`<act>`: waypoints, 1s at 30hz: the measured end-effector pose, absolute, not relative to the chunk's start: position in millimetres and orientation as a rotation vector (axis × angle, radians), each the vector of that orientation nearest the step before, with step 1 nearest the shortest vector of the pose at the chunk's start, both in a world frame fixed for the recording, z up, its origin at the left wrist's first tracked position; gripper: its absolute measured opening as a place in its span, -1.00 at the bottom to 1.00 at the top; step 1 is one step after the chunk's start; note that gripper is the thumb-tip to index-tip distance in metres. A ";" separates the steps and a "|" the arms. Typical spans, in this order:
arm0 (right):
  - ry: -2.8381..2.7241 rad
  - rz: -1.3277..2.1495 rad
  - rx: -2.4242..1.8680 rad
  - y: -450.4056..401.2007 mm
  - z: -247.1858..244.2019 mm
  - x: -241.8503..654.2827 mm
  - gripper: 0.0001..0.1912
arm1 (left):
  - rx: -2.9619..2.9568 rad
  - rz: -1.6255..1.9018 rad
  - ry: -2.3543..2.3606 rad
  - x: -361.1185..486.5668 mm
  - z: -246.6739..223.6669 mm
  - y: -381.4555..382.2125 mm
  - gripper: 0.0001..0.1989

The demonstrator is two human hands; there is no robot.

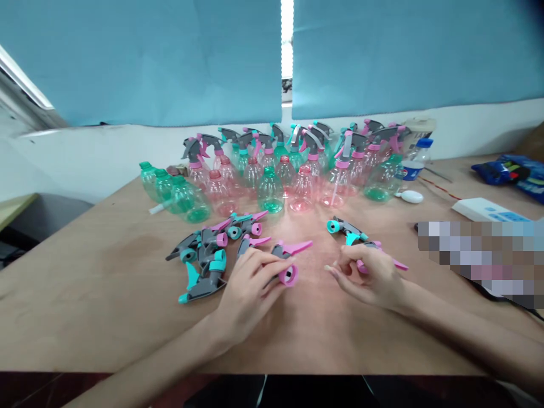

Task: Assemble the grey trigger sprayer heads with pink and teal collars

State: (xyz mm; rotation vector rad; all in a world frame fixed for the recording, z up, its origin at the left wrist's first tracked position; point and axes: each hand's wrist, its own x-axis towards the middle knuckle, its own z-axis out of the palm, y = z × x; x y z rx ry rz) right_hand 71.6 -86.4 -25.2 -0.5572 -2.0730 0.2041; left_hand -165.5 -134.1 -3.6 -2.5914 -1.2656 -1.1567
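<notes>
My left hand [250, 289] is closed around a grey and pink spray head [290, 276], its round pink collar facing me and its pink trigger pointing right. My right hand [374, 277] hovers to the right, thumb apart from the bent fingers, with nothing visible between them. Just behind it, partly hidden, is another pink and grey spray head [362, 267]. Beyond that lies a teal and grey spray head [346, 228]. Several loose spray heads [208, 249] in teal, pink and grey lie piled left of my left hand.
Several clear green and pink bottles [270, 192] stand across the back, many with spray heads fitted. At right are a blue-capped drink bottle [415, 161], a white oval object [411, 196], a white box [488, 209], a blue packet [522, 175] and a blurred-out area.
</notes>
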 end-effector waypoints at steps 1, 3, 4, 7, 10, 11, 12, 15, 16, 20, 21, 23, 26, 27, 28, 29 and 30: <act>-2.099 0.198 -0.545 -86.9 -24.4 71.0 -0.83 | -2.540 -1.157 -1.291 -172.5 0.3 -138.8 -0.79; -2.139 0.194 -0.518 -88.8 -22.8 69.7 -0.84 | -2.445 -1.155 -1.308 -187.3 6.2 -149.5 -0.78; -2.156 0.185 -0.509 -90.1 -22.1 69.2 -0.85 | -2.412 -1.143 -1.302 -195.0 7.5 -155.5 -0.77; -2.214 0.136 -0.505 -93.3 -20.5 69.7 -0.89 | -2.399 -1.042 -1.230 -218.6 4.3 -173.7 -0.76; -2.271 0.088 -0.543 -93.1 -20.6 72.1 -0.91 | -2.380 -0.888 -1.294 -240.2 -6.2 -183.7 -0.81; -2.288 0.076 -0.562 -92.3 -20.9 72.9 -0.91 | -2.338 -0.869 -1.319 -246.1 -9.9 -184.2 -0.83; -2.307 0.066 -0.584 -91.2 -21.3 73.5 -0.92 | -2.300 -0.843 -1.358 -251.0 -13.2 -183.8 -0.84; -2.356 0.058 -0.613 -88.4 -22.0 74.0 -0.95 | -2.292 -0.754 -1.447 -258.7 -19.0 -181.7 -0.80; -2.369 0.059 -0.610 -87.9 -22.2 74.0 -0.95 | -2.322 -0.730 -1.449 -258.9 -19.6 -182.4 -0.78; -2.415 0.074 -0.609 -87.9 -23.8 74.5 -0.94 | -2.480 -0.648 -1.394 -252.1 -18.8 -194.1 -0.77; -2.430 0.085 -0.629 -88.1 -24.5 74.9 -0.94 | -2.525 -0.616 -1.383 -249.6 -18.5 -197.3 -0.75; -2.465 0.110 -0.683 -88.4 -25.7 75.3 -0.94 | -2.598 -0.555 -1.367 -245.0 -18.0 -200.9 -0.71; -2.508 0.145 -0.749 -88.7 -26.5 74.7 -0.92 | -2.613 -0.497 -1.393 -239.6 -16.6 -195.9 -0.70; -2.518 0.157 -0.764 -88.7 -26.3 74.2 -0.91 | -2.582 -0.475 -1.419 -238.1 -15.9 -191.7 -0.70; -2.519 0.167 -0.773 -88.7 -25.9 73.6 -0.89 | -2.543 -0.450 -1.443 -236.4 -15.1 -186.6 -0.71; -2.519 0.176 -0.779 -88.7 -25.4 73.0 -0.89 | -2.499 -0.421 -1.465 -234.6 -14.3 -181.0 -0.70; -2.514 0.183 -0.783 -88.6 -24.7 72.5 -0.88 | -2.453 -0.395 -1.484 -232.3 -13.5 -175.2 -0.70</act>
